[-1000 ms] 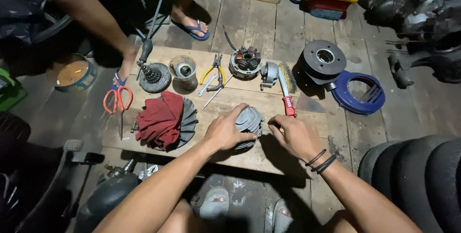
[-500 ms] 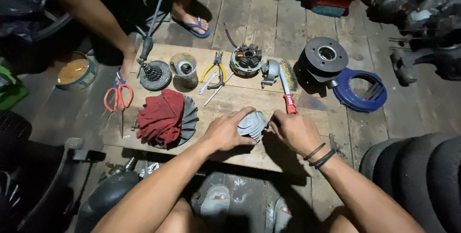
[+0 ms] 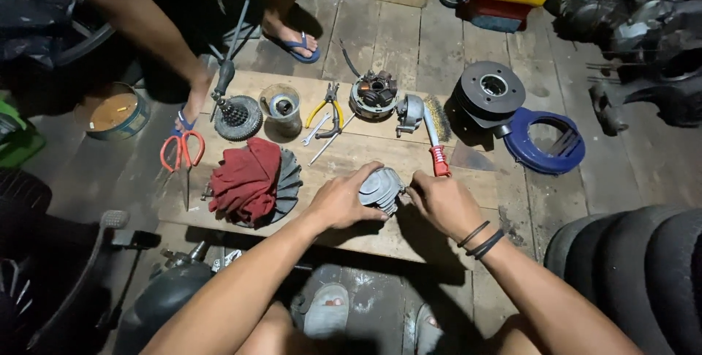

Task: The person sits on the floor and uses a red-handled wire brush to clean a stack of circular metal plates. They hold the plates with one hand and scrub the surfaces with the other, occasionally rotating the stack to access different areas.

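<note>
Finned cylinder gripped near the desk's front edge

Left hand (image 3: 342, 201) and right hand (image 3: 444, 203) both clasp the grey finned cylinder (image 3: 380, 188) between them, over bare desk (image 3: 380, 242); red-handled wire brush (image 3: 436, 143) just beyond, red rag (image 3: 247, 179) leftward.

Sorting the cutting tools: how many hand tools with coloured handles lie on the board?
3: orange-handled scissors at the left edge, yellow-handled pliers at top centre, red-handled wire brush beside the right hand. Others may be hidden.
</note>
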